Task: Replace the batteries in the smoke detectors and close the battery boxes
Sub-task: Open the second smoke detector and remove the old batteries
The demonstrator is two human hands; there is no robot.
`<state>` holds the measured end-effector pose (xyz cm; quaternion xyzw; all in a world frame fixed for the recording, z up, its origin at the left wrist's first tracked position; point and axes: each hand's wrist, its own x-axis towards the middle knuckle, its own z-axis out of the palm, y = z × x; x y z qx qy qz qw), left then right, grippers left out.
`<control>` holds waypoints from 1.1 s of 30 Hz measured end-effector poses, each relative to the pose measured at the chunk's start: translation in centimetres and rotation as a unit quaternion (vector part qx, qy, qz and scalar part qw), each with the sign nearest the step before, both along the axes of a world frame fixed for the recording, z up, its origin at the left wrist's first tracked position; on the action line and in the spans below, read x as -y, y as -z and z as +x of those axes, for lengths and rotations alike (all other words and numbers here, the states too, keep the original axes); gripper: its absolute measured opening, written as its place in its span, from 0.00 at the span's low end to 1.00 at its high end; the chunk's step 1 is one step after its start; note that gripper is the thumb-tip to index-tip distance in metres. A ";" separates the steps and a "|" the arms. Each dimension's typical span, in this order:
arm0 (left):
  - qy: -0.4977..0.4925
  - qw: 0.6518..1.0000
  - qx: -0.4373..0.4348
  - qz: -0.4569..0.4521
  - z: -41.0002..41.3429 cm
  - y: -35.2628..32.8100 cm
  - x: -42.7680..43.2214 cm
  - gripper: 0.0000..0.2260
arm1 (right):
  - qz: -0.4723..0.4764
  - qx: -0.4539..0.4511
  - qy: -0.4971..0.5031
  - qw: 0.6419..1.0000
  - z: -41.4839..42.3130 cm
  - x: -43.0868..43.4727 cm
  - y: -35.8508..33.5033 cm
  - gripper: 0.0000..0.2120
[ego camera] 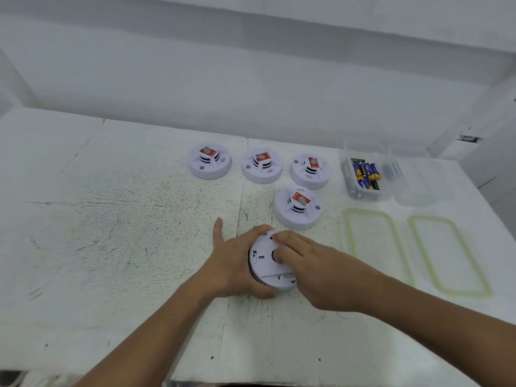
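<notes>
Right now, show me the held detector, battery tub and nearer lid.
held detector (264,265): head view, back face.
battery tub (345,174): head view, left wall.
nearer lid (368,211): head view, green seal's far edge.

Left hand (237,265), right hand (314,273) on detector (265,265)

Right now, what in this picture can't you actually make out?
Head view:
Held smoke detector: the right hand covers its back, so open or closed is unclear.
Batteries in the clear box: overlapping, too small to count.
Red labels on the four other detectors: print too small.
</notes>
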<state>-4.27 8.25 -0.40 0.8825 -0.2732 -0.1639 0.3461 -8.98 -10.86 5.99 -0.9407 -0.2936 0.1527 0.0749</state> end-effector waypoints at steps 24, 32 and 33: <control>0.037 0.994 -0.050 -0.091 -1.0 -1.9 1.9 0.47 | 0.032 0.010 0.098 0.995 0.0 0.9 -0.5 0.32; 0.010 0.994 -0.008 -0.104 -0.6 -0.8 2.3 0.42 | -0.035 -0.025 0.058 0.997 1.7 0.5 -1.9 0.34; 0.012 0.995 -0.004 -0.101 -0.5 -0.7 2.4 0.42 | -0.040 -0.031 0.055 0.997 1.9 0.5 -2.0 0.34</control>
